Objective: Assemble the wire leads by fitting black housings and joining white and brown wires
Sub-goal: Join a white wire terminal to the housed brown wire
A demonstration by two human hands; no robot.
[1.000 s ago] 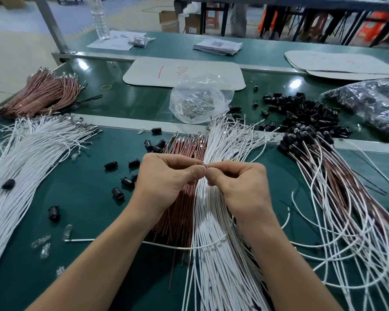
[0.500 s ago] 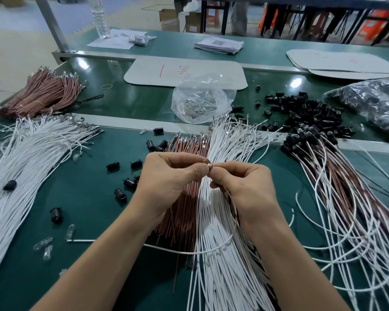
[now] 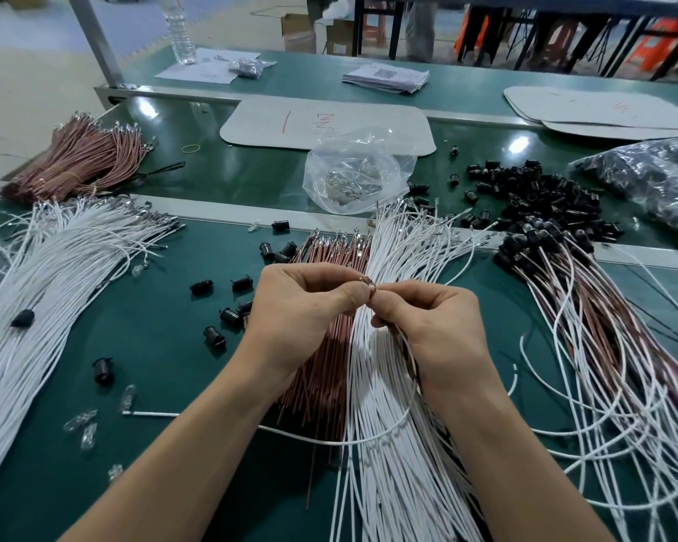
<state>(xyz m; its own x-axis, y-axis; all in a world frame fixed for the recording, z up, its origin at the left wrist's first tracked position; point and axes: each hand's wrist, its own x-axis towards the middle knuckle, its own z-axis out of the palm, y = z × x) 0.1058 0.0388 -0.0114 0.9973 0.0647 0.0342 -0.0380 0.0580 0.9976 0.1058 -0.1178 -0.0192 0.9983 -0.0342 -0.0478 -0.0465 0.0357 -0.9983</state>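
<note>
Both left hand [image 3: 302,307] and right hand [image 3: 431,326] pinch one tiny terminal [image 3: 368,284]; white wire [image 3: 153,414] looks light, floppy, so grip near the tip.

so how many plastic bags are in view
3: clear plastic bag of metal parts at centre, small clear plastic bag far back left, big bag of dark parts far right.

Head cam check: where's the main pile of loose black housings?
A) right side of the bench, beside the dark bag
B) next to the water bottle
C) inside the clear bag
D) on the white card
A: the pile of black housings lies on the right of the bench, next to the dark bag. The clear bag holds only small metal parts.
</note>
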